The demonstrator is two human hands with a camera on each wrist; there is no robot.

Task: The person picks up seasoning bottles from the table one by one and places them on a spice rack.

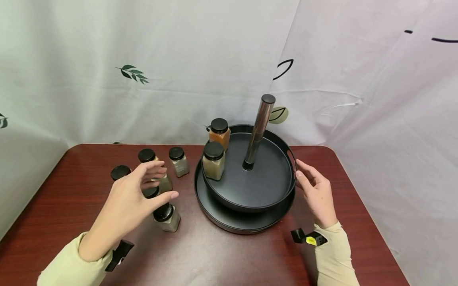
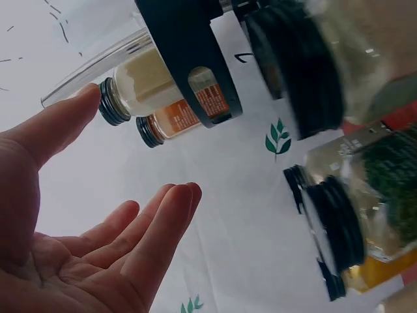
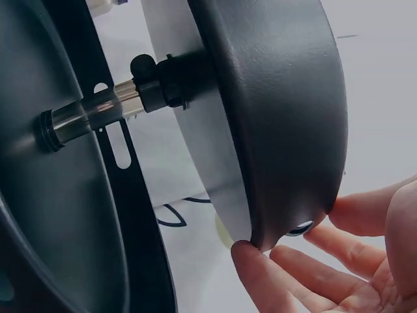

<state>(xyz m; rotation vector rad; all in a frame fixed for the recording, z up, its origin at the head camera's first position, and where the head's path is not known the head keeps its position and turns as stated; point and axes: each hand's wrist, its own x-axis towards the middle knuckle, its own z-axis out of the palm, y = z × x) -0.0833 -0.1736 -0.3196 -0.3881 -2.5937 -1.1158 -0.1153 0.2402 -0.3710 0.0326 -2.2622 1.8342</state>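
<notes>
A black round two-tier tray stand (image 1: pixel 264 186) stands on the table, a shiny metal post (image 1: pixel 258 129) rising from its upper tier. My right hand (image 1: pixel 316 192) pinches the upper tier's wall (image 3: pixel 287 130) beside its handle slot, thumb and fingertips at opposite edges. On the upper tier's left side sit a spice jar of beige powder (image 1: pixel 214 165) and one of orange powder (image 1: pixel 220 135), both black-lidded. My left hand (image 1: pixel 130 194), thumb and fingers spread apart with nothing between them, is over several spice jars, including a pale-powder jar (image 1: pixel 169 220), left of the stand.
A jar (image 1: pixel 179 163) stands apart behind the left group. Another black lid (image 1: pixel 120 172) shows beyond my left hand. A jar of green herbs (image 2: pixel 394 189) appears in the left wrist view. White cloth (image 1: pixel 196 59) hangs behind the reddish-brown table (image 1: pixel 229 262).
</notes>
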